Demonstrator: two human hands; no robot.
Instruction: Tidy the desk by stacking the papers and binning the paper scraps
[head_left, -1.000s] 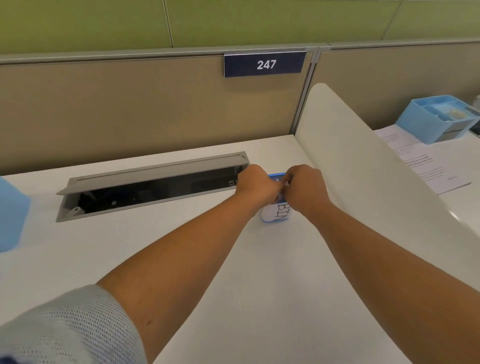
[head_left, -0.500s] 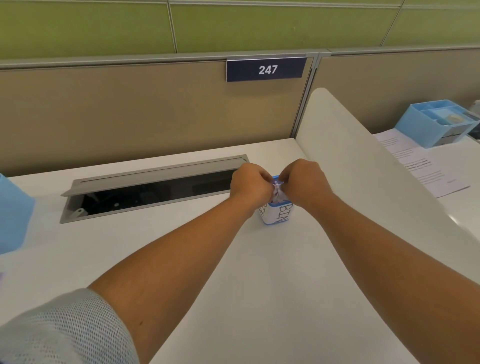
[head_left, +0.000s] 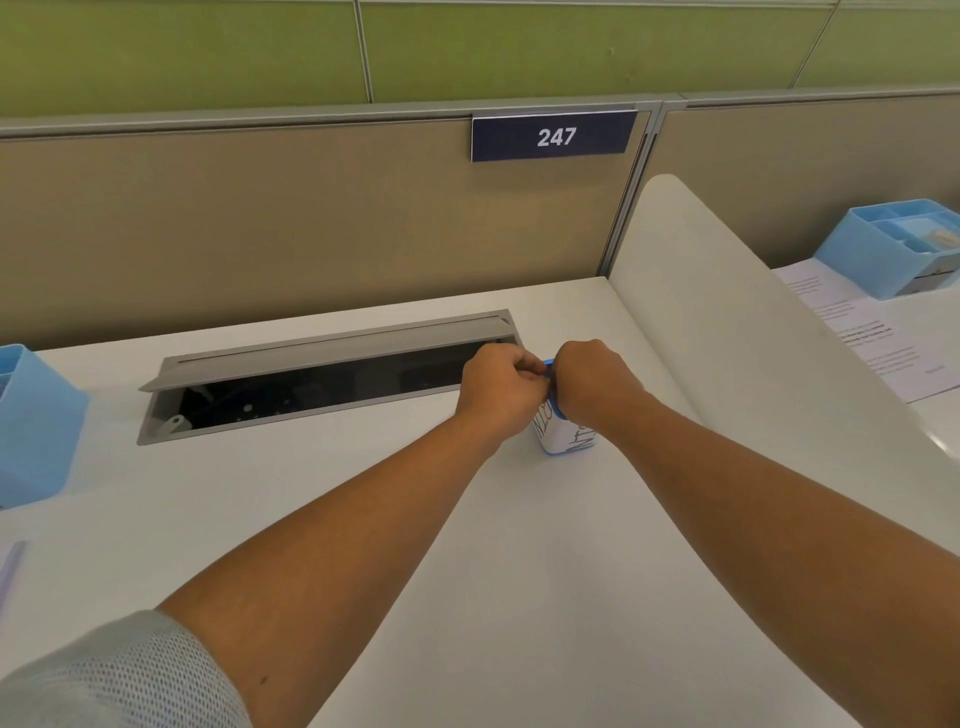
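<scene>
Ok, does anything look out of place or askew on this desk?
The cable tray lid stands propped open, its dark cavity exposed beside the left hand. Past the divider, printed sheets lie loose, partly under a blue organizer. The small bin below the right hand stands upright; no spill shows.

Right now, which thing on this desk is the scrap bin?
Find the 247 sign on the partition, then drop to the open cable slot in the desk below it. Just off the slot's right end stands the bin, a small tub under the left hand and right hand. Unlike the light-blue organisers nearby, it is white with handwriting and blue edges.
</scene>
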